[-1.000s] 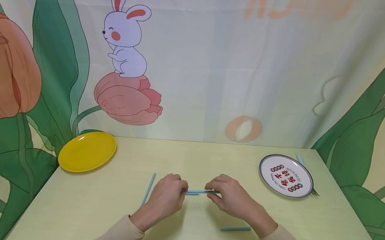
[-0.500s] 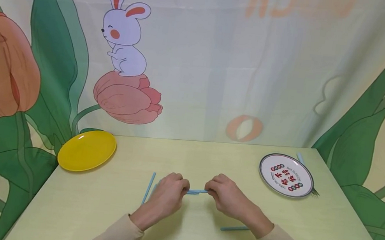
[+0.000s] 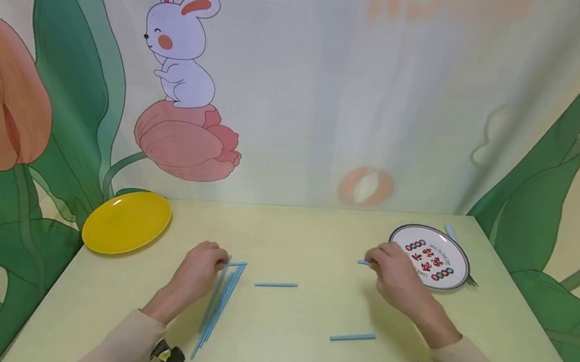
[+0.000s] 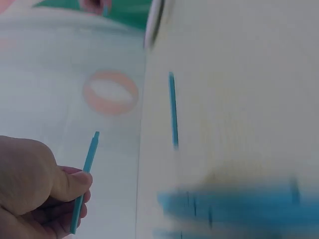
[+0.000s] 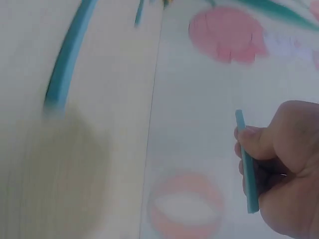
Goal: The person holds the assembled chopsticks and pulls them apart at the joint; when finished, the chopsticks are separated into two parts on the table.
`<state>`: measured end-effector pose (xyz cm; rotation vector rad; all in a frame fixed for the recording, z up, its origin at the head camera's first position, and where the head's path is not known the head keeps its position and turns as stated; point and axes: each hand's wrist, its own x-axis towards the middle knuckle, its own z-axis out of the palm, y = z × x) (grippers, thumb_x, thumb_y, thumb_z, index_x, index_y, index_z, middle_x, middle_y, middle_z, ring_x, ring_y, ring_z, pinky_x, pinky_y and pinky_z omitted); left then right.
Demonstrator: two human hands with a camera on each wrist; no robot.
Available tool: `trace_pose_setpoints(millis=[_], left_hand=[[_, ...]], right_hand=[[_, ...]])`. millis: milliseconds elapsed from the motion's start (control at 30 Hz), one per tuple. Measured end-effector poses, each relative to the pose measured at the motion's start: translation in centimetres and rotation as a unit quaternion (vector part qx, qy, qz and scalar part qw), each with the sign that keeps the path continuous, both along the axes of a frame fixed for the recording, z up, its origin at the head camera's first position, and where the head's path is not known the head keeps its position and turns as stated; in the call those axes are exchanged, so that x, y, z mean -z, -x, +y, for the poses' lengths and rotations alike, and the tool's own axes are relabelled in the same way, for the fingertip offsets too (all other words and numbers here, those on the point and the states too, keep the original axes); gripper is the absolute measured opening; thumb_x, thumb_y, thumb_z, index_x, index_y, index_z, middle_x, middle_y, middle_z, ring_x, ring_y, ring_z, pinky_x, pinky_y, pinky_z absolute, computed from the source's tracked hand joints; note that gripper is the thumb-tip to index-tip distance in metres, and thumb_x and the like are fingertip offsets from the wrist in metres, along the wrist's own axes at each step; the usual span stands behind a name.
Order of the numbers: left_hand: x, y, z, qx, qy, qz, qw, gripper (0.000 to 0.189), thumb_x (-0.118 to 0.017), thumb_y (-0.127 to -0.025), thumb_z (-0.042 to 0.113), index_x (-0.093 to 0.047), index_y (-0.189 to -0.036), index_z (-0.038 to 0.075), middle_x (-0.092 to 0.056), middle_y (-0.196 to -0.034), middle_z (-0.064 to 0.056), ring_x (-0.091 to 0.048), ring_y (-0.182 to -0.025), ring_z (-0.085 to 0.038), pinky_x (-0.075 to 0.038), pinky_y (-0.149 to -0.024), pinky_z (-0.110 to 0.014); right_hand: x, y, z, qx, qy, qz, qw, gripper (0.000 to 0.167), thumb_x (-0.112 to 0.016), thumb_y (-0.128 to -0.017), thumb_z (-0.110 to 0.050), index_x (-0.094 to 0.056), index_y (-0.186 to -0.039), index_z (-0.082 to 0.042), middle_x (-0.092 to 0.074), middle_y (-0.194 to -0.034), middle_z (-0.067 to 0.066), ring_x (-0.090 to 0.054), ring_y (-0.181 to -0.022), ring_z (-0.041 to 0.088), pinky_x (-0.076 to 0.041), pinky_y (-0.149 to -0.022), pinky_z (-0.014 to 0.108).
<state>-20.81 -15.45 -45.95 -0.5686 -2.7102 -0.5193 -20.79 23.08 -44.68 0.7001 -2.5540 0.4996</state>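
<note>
My left hand (image 3: 198, 271) pinches a thin blue rod (image 4: 88, 169) between thumb and fingers; its upper end steps down to a narrower tip. Beneath that hand, several similar blue rods (image 3: 218, 309) lie close together on the table, slanting toward the front. My right hand (image 3: 399, 278) grips another short blue rod (image 5: 249, 169), whose end pokes out past the fingertips in the head view. This hand overlaps the left rim of the white plate (image 3: 454, 272). Between the hands lies a single blue rod (image 3: 276, 285), and one more blue rod (image 3: 352, 337) lies nearer the front.
A yellow plate (image 3: 126, 223) sits at the table's back left. Behind the white plate, a pale blue handle end (image 3: 450, 230) and dark bristle-like tips (image 3: 473, 282) stick out. A printed curtain (image 3: 300, 87) hangs along the table's back edge.
The hands were close together with a rod stretched between them. They have parted, left hand over the rod group, right hand toward the white plate, each with a rod. The view has shifted slightly.
</note>
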Motion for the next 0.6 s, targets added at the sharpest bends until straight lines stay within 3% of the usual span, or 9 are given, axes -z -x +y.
trace_pose_setpoints(millis=[133,333,600], left_hand=[[-0.4,0.1,1.9,0.063,-0.015,0.002,0.9979,0.011,-0.070,-0.082,-0.005,-0.073,-0.081,0.005,-0.062,-0.075,-0.001,-0.056,-0.072,-0.017,-0.051,-0.068,-0.031],[0.0,-0.1,2.7,0.059,-0.011,0.015,0.9981,0.012,-0.072,-0.081,-0.005,-0.072,-0.077,0.007,-0.059,-0.072,0.001,-0.054,-0.070,-0.016,-0.048,-0.066,-0.030],[0.2,-0.1,3.1,0.079,-0.003,0.028,0.9965,0.013,-0.071,-0.079,-0.006,-0.072,-0.076,0.006,-0.061,-0.071,0.000,-0.056,-0.070,-0.018,-0.049,-0.067,-0.030]], right_hand=[[0.0,-0.4,-1.9,-0.064,-0.006,0.037,0.9972,0.015,-0.070,-0.079,0.008,-0.068,-0.084,-0.006,-0.064,-0.082,0.001,-0.053,-0.076,0.016,-0.049,-0.067,0.029],[0.4,-0.8,-2.0,-0.053,-0.009,0.009,0.9985,0.016,-0.073,-0.077,0.008,-0.069,-0.082,-0.007,-0.066,-0.082,-0.001,-0.055,-0.077,0.014,-0.051,-0.068,0.029],[0.3,-0.8,-2.0,-0.064,-0.008,-0.012,0.9978,0.017,-0.072,-0.077,0.008,-0.070,-0.083,-0.008,-0.066,-0.082,-0.001,-0.057,-0.079,0.015,-0.052,-0.070,0.030]])
